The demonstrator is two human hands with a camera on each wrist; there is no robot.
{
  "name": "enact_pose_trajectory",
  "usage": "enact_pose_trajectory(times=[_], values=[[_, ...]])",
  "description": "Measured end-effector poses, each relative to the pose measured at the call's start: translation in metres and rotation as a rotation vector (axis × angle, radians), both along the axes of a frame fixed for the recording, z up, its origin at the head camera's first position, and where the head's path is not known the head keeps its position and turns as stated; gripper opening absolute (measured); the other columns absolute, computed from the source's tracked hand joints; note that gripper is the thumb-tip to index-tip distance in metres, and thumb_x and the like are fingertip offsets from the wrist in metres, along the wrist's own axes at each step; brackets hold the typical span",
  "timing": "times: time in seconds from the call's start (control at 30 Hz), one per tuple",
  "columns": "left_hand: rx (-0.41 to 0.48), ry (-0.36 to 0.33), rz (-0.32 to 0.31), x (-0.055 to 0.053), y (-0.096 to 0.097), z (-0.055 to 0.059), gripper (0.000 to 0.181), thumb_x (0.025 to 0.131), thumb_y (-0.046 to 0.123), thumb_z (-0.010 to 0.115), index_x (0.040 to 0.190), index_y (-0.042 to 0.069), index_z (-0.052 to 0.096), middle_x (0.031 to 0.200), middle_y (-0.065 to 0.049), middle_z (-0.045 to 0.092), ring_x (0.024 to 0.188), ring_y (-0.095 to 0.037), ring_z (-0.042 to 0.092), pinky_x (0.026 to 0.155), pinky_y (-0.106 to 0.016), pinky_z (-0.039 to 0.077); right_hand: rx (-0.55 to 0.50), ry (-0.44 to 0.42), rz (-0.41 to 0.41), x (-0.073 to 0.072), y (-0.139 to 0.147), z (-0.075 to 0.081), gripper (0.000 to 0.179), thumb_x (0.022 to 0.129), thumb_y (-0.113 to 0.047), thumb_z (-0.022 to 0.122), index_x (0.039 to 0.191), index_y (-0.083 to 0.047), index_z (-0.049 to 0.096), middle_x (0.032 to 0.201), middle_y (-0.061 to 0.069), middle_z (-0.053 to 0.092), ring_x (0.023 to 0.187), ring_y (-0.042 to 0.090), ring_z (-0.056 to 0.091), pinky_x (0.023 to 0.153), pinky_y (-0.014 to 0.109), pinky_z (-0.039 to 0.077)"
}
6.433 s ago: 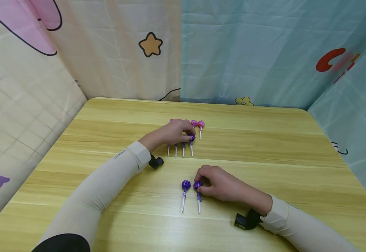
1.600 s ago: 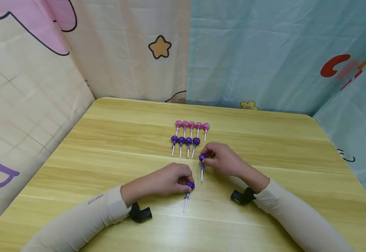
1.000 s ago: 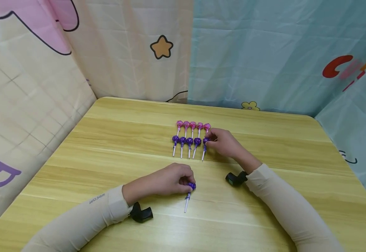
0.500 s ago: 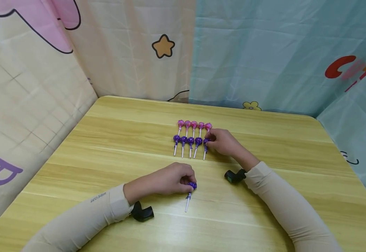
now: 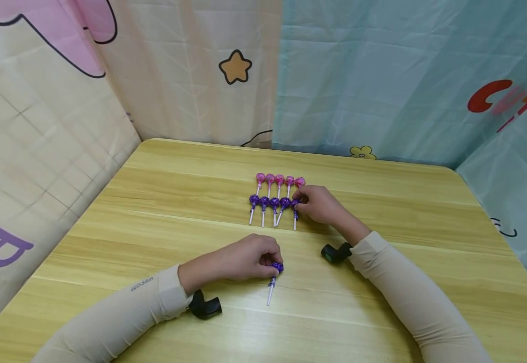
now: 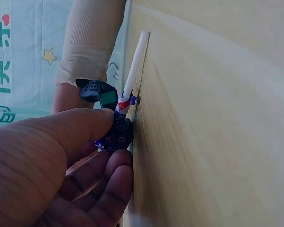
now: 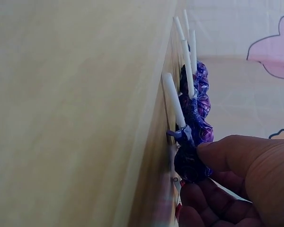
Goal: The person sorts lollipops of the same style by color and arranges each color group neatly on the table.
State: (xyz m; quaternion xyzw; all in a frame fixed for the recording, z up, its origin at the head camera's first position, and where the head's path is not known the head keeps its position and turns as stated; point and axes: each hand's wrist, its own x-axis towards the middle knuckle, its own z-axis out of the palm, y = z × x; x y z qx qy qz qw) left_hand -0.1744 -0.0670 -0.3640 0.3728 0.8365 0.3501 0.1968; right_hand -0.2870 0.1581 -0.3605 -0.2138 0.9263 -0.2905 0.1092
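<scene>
My left hand (image 5: 252, 257) pinches a purple-wrapped lollipop (image 5: 270, 292) by its head near the front; its white stick points towards me. In the left wrist view, thumb and fingers grip that lollipop's head (image 6: 116, 134) close to the tabletop. Farther back, my right hand (image 5: 320, 204) holds another purple lollipop (image 5: 295, 217) by the head, at the right end of a row of purple lollipops (image 5: 264, 201). The right wrist view shows this lollipop's head (image 7: 191, 163) between thumb and fingers, touching or nearly touching its neighbour. The neighbour's stick slants left.
Behind the purple row lies a row of pink lollipops (image 5: 279, 180), its right end partly covered by my right hand. All lie on a wooden table (image 5: 177, 176). Printed curtains (image 5: 358, 75) hang along its back and sides. A black wrist camera (image 5: 205, 306) sits by each cuff.
My left hand came from the rows to a front lollipop. My right hand carried another to the purple row's right end, then nudged it slightly left; the neighbour's stick tilted.
</scene>
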Motion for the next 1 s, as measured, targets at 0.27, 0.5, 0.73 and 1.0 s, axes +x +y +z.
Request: enact_pose_trajectory(times=[0.27, 0.5, 0.73, 1.0], values=[[-0.009, -0.012, 0.001, 0.0, 0.002, 0.0, 0.006, 0.092, 0.014, 0.072, 0.091, 0.018, 0.069, 0.088, 0.011, 0.06, 0.078, -0.004, 0.058, 0.071, -0.022, 0.052, -0.012, -0.02, -0.022, 0.0, 0.003, 0.001, 0.02, 0.094, -0.008, 0.066, 0.112, -0.001, 0.068, 0.107, 0.012, 0.067, 0.095, 0.024, 0.063, 0.08, 0.037, 0.053], [-0.006, -0.014, 0.001, -0.001, 0.003, 0.0, 0.005, 0.092, 0.014, 0.072, 0.09, 0.017, 0.069, 0.089, 0.011, 0.06, 0.078, -0.004, 0.058, 0.071, -0.022, 0.052, -0.038, -0.001, -0.048, 0.001, 0.015, -0.001, 0.02, 0.092, -0.008, 0.064, 0.112, -0.002, 0.067, 0.112, 0.013, 0.067, 0.102, 0.027, 0.063, 0.089, 0.042, 0.052], [-0.016, -0.017, 0.006, 0.0, 0.004, 0.001, 0.005, 0.092, 0.013, 0.073, 0.091, 0.016, 0.069, 0.088, 0.011, 0.06, 0.078, -0.004, 0.058, 0.071, -0.022, 0.052, -0.048, 0.0, -0.08, 0.004, 0.03, 0.001, 0.022, 0.094, -0.013, 0.066, 0.113, -0.001, 0.066, 0.111, 0.013, 0.067, 0.101, 0.028, 0.063, 0.088, 0.044, 0.051], [-0.032, -0.054, 0.023, -0.002, 0.002, 0.003, 0.005, 0.091, 0.014, 0.074, 0.091, 0.017, 0.069, 0.087, 0.011, 0.061, 0.077, -0.004, 0.059, 0.07, -0.022, 0.052, -0.051, 0.0, -0.082, 0.006, 0.04, 0.0, 0.022, 0.095, -0.013, 0.066, 0.114, -0.001, 0.066, 0.111, 0.013, 0.067, 0.101, 0.029, 0.062, 0.09, 0.046, 0.05]])
